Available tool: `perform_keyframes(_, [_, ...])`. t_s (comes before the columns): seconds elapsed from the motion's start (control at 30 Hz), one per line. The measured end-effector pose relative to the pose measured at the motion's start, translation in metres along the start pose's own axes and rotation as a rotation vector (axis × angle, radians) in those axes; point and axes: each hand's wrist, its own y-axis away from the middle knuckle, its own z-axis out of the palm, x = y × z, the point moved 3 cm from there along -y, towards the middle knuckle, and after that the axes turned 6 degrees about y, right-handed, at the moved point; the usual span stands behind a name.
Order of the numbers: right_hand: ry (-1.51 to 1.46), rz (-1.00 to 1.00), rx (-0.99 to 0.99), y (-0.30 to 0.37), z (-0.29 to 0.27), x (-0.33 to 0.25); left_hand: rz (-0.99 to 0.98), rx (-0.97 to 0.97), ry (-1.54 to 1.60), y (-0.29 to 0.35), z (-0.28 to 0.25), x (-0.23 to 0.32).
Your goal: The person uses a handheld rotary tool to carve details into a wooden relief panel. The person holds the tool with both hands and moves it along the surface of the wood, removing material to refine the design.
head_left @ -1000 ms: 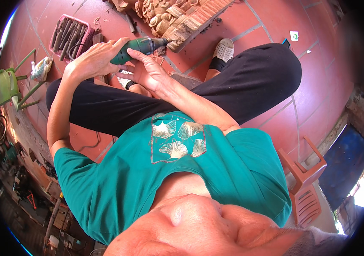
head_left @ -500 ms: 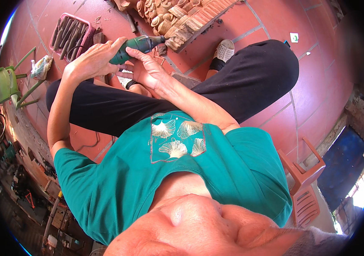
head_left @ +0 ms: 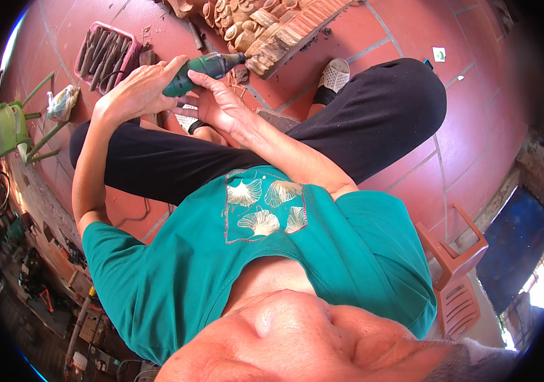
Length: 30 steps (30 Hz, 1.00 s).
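A green rotary tool [head_left: 199,71] with a dark nose lies between my two hands. My left hand [head_left: 139,92] is closed over its rear end from the left. From below, my right hand [head_left: 220,107] supports the tool, the thumb pressed along its body and some fingers hidden beneath. The tool's nose points at the near left end of a carved wooden piece [head_left: 278,51] with scroll-like relief and a ridged edge. Whether the tip touches the wood is too small to tell.
A pink basket [head_left: 137,51] of dark chisel-like tools stands at the far left. Nearby are a green stool [head_left: 7,129] and a plastic bag [head_left: 63,102]. Wood blocks [head_left: 276,118] lie by my sandaled feet. A reddish plastic chair [head_left: 457,261] stands at right on the tiled floor.
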Motion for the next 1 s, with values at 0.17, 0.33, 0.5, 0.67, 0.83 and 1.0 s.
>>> perform_keyframes(0.17, [-0.021, -0.005, -0.024, 0.006, 0.005, -0.002, 0.055, 0.040, 0.022, -0.001, -0.003, 0.002])
perform_keyframes(0.33, [-0.044, 0.000, -0.055, 0.005, 0.001, 0.001, 0.075, 0.045, 0.029, -0.002, -0.006, 0.006])
perform_keyframes(0.5, [-0.034, -0.021, -0.079, 0.004, -0.004, 0.005, 0.083, 0.051, 0.006, -0.001, -0.006, 0.007])
perform_keyframes(0.67, [-0.050, -0.036, -0.083, 0.008, -0.001, 0.005, 0.056, 0.035, 0.055, -0.003, -0.013, 0.016])
perform_keyframes(0.83, [-0.034, -0.057, -0.070, 0.002, -0.007, 0.004, 0.085, 0.057, 0.057, -0.004, -0.010, 0.016])
perform_keyframes(1.0, [-0.039, -0.044, -0.067, 0.008, 0.006, -0.001, 0.070, 0.066, 0.071, -0.002, -0.010, 0.017])
